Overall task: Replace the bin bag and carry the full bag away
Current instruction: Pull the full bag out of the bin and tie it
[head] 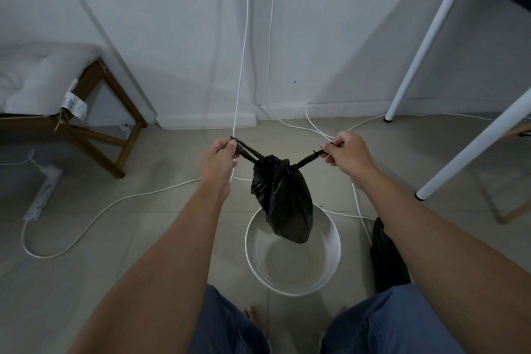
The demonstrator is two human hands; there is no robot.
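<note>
- My left hand [219, 156] and right hand [349, 154] each pinch one tie of the full bag [283, 198], hanging over the bin [293, 256], which sits at six o'clock of it.
- Best pull evenly outward, cinching the neck.
- Count: one full bag, one bare bin, one dark bundle [386, 256] at the bin's three o'clock, possibly the spare.

Dim, flat indoor light, soft shadows, wide-angle bending at edges

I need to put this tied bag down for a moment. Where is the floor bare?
Bare tiles lie left of the white bin, toward the power strip. Right of the bin it is crowded: a black bag, cables and table legs.
</note>
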